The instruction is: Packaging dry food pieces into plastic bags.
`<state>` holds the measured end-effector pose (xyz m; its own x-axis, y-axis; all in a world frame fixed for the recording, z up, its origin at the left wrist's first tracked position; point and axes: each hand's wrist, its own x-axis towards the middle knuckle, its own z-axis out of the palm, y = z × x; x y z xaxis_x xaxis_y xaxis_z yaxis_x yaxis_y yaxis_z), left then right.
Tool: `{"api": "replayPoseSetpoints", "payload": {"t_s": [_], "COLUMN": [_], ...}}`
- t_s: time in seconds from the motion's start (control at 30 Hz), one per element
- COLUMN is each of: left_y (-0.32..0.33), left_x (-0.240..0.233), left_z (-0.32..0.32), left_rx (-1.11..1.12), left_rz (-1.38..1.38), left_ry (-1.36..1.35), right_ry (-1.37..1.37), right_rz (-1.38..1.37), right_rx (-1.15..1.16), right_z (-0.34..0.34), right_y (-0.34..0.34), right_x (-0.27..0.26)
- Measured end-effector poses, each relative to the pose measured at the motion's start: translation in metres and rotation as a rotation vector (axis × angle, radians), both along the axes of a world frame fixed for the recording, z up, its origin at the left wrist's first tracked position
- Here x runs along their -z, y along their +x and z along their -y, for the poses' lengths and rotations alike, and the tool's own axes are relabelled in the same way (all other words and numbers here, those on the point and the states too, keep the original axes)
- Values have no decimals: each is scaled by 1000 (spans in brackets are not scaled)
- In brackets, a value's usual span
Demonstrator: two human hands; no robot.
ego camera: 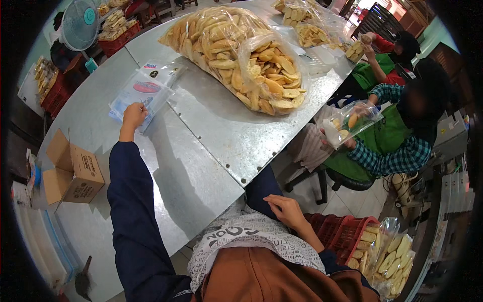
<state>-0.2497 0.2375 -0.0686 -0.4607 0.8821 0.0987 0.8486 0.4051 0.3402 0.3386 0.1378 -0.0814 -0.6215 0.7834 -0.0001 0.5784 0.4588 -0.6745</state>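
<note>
My left hand [135, 114] reaches out over the metal table, its fingers curled and pinched on a printed clear plastic bag [147, 87]. That bag is one of several flat bags lying in an overlapping pile. Beyond them, a large clear sack [220, 41] lies on its side, full of oblong slices of dried bread [277, 77]. The sack's mouth gapes toward me and shows the slices. My right hand [285, 211] hangs over my lap beside the table edge, holding nothing, its fingers loosely extended.
An opened cardboard box [81, 170] stands at left on the metal table [211, 158]. At right, a seated co-worker [392, 143] holds a partly filled bag [351, 122]; another person sits beyond. Red crates [332, 230] with filled bags [394, 260] are by my right side.
</note>
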Motion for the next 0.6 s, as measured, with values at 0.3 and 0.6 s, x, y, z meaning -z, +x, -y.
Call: {"api": "replayPoseSetpoints", "payload": {"t_s": [0.3, 0.6], "left_y": [-10, -17], "left_x": [1, 12], "left_z": [9, 8], "left_rx": [-5, 42], "left_rz": [198, 14], "left_ry": [-6, 67], "right_ry": [-45, -46], "right_rz": [-11, 3], "right_rx": [4, -25], "right_z": [-1, -1], "right_y": [-6, -8], "right_x": [-8, -5]}}
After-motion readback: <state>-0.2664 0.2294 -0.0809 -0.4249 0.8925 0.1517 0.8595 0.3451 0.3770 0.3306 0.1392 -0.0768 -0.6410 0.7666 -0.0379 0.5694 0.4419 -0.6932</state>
